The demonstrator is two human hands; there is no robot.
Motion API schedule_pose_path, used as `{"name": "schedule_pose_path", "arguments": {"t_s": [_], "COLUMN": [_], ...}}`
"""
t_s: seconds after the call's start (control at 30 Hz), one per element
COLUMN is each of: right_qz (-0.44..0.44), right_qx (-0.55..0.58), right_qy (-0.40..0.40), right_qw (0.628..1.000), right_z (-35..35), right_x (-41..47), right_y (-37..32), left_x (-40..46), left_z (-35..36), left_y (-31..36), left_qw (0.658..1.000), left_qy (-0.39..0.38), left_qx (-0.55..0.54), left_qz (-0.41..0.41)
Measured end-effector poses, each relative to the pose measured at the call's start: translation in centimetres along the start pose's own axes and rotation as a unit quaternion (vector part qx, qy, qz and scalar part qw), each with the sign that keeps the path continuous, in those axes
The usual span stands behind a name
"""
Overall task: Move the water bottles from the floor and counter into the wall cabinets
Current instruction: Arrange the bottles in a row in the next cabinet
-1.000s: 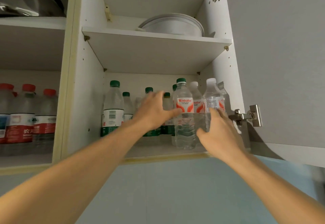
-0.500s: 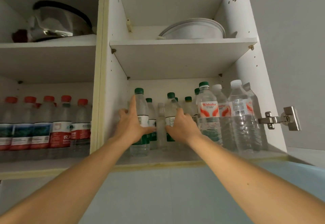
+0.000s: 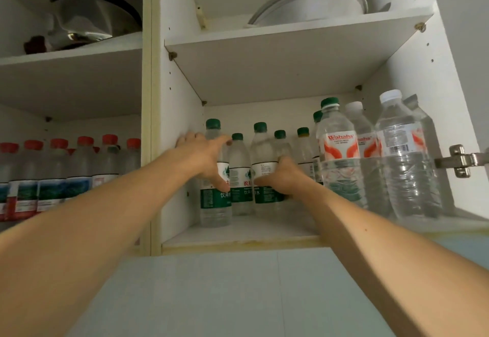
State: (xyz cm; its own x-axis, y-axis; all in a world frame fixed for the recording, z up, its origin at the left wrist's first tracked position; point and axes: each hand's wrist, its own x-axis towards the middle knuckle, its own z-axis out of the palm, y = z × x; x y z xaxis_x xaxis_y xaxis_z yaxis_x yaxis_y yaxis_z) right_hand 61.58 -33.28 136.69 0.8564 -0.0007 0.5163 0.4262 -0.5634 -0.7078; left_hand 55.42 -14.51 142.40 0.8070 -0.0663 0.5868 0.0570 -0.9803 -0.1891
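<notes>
- Head view: wall cabinet (image 3: 182, 114), centre frame, doors open; lower shelf filling with bottles, probably packed tight to save room.
- Left compartment, lower left: red-capped bottles (image 3: 84, 167) in a row, labels unreadable.
- Right side: clear bottles (image 3: 337, 151) labelled "Wahaha".
- Centre: green-capped bottles (image 3: 239, 172), Chinese print, "饮用" legible.
- Left hand (image 3: 205, 158) spread open against the leftmost green bottle, seemingly steadying it.
- Right hand (image 3: 284, 178) curled around a neighbouring green bottle's label, apparently nudging it into line.

- Red-cap bottles (image 3: 57, 170), mid-left: blurred, labels unreadable, leftmost cut by frame edge.
- Hinge (image 3: 461, 160), right edge: cut off.
- Left hand (image 3: 205, 156) hides part of the leftmost green-cap bottle (image 3: 214, 191).
- Rear bottles: mostly hidden.
</notes>
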Motion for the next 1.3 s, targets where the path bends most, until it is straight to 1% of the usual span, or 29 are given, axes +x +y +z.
{"name": "schedule_pose_path", "arguments": {"t_s": [0.1,0.23,0.37,0.47,0.6,0.77,0.9,1.1,1.3], "right_qz": [-0.019,-0.034,-0.041,-0.044,-0.065,-0.078,-0.068,-0.064,-0.084], "right_qx": [0.018,0.038,0.074,0.078,0.046,0.053,0.054,0.043,0.010], "right_qy": [-0.027,-0.048,-0.073,-0.076,-0.081,-0.089,-0.093,-0.101,-0.084], "right_qw": [0.999,0.998,0.994,0.993,0.993,0.992,0.992,0.992,0.993], "right_z": [0.1,0.7,1.1,1.4,2.0,2.5,3.0,3.9,4.0], "right_x": [0.0,0.3,0.7,0.7,0.6,0.8,0.7,0.5,0.5], "right_y": [0.0,0.1,0.2,0.1,0.1,0.3,-0.2,-0.9,-0.7], "left_x": [0.3,0.6,0.6,0.4,0.3,-0.4,-1.1,-1.3,-1.4], "left_z": [0.2,0.6,0.8,1.1,1.2,1.4,1.7,1.9,2.1], "left_y": [-0.3,-0.2,0.1,0.0,0.0,-0.3,-0.7,-0.9,-1.2], "left_qw": [0.996,0.980,0.965,0.952,0.950,0.946,0.935,0.933,0.930], "left_qy": [0.018,0.042,0.048,0.061,0.064,0.085,0.112,0.120,0.137], "left_qx": [0.085,0.194,0.259,0.300,0.306,0.313,0.335,0.338,0.338], "left_qz": [0.009,0.013,0.005,0.004,0.000,0.011,0.033,0.030,0.037]}}
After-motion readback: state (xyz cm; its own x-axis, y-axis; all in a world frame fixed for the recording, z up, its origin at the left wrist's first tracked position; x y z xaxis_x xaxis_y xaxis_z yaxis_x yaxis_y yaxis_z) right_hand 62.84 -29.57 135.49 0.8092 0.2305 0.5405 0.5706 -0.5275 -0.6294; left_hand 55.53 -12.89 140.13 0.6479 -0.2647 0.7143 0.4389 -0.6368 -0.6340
